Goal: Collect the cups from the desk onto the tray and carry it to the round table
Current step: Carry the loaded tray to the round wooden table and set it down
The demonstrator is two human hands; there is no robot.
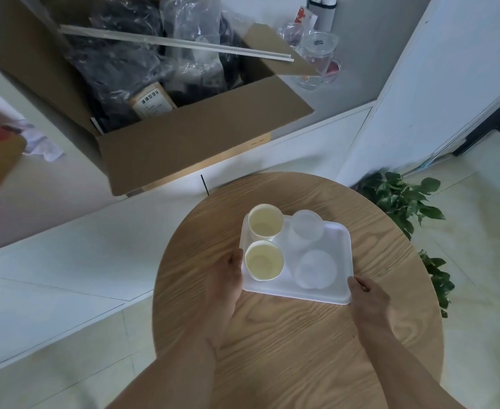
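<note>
A white tray (338, 240) lies on the round wooden table (296, 335). Two cream paper cups stand on its left side, one at the back (265, 222) and one at the front (264, 260). Two clear plastic cups stand on its right side, one behind (307, 226) and one in front (316, 269). My left hand (228, 278) grips the tray's left edge beside the front paper cup. My right hand (368, 293) holds the tray's front right corner.
A large open cardboard box (184, 137) full of plastic-wrapped items sits on a white cabinet beyond the table. A clear lidded mug (316, 59) and a white bottle (322, 10) stand behind it. A green plant (402, 199) grows at the table's right.
</note>
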